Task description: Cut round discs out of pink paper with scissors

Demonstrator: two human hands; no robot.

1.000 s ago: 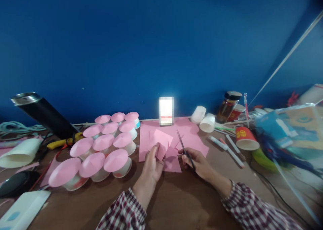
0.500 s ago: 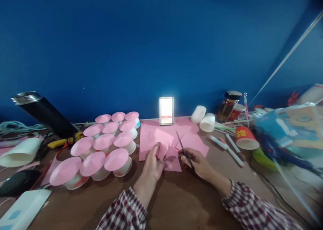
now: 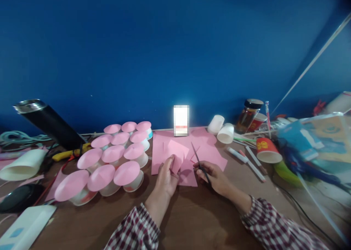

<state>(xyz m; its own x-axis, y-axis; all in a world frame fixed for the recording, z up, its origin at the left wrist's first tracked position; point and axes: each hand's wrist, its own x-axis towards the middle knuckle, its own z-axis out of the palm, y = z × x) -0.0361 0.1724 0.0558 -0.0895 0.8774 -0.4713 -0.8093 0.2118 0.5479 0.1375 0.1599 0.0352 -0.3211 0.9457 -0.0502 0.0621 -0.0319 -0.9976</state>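
Observation:
My left hand (image 3: 166, 178) is closed on a small folded piece of pink paper (image 3: 177, 153), thumb on top. In my right hand (image 3: 212, 175) is a slim dark tool with a pointed blade (image 3: 195, 152), tip aimed away from me; whether it is a knife or closed scissors I cannot tell. The blade is to the right of the folded paper, apart from it. Beneath both hands lie larger pink paper sheets (image 3: 157, 158), some with cut edges.
Several paper cups topped with pink paper cones (image 3: 126, 173) stand at left, near a black flask (image 3: 52, 125). White cups (image 3: 225, 133), markers (image 3: 252, 165), a lidded jar (image 3: 248, 116), a red cup (image 3: 268, 150) and a blue plastic packet (image 3: 298, 140) sit at right.

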